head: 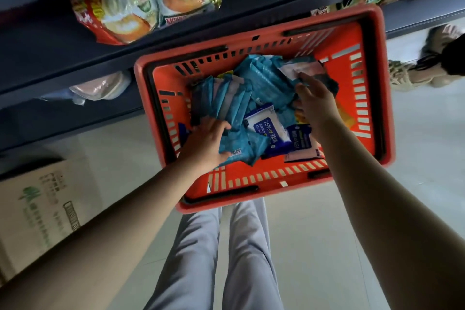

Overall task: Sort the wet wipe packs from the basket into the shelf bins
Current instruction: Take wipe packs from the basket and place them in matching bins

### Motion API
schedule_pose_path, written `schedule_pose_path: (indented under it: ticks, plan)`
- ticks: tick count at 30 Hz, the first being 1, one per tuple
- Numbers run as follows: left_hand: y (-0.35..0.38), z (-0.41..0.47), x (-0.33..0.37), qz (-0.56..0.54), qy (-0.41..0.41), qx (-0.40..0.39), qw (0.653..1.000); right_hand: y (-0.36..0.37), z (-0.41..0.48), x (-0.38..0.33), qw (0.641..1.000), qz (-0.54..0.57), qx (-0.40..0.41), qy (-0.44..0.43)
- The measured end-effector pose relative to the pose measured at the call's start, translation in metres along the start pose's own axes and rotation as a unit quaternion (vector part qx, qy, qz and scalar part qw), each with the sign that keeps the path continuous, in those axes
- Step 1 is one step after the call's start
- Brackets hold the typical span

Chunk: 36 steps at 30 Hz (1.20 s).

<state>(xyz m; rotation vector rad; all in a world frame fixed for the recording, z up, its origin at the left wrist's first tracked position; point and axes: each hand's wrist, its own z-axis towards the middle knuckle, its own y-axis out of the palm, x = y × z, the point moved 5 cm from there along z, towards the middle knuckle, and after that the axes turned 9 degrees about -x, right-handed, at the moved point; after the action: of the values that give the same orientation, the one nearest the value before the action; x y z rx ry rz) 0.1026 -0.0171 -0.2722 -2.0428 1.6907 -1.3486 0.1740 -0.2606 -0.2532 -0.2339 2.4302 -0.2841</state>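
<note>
An orange shopping basket [251, 189] stands on the floor in front of me, filled with wet wipe packs. Most are teal packs [261, 83]; a white and dark blue pack [268, 124] lies near the middle. My left hand [206, 143] grips a fanned bundle of teal packs [226, 100] at the basket's left side, thumb under them. My right hand [315, 100] reaches into the right side with fingers spread, fingertips touching a teal pack with a white label [297, 66].
A dark shelf unit [75, 58] runs along the left and top, holding snack bags [141, 5]. A cardboard box [37, 214] sits on the floor at left. Another person's shoes [415, 75] stand at the right. My legs [226, 259] are just behind the basket.
</note>
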Motion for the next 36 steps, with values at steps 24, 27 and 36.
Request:
schedule_pose_path:
  ticks: [24,27,36]
  plan:
    - [-0.030,-0.037,0.012,-0.137,-0.036,0.148,0.979,0.026,-0.063,0.021,0.921,0.371,0.013,0.118]
    - [-0.042,-0.052,0.017,-0.238,-0.087,0.174,0.952,0.030,-0.089,0.014,0.930,0.361,-0.038,0.058]
    - [-0.081,-0.130,0.052,-0.562,-0.162,0.233,0.777,-0.011,-0.186,-0.058,0.950,0.297,-0.025,-0.088]
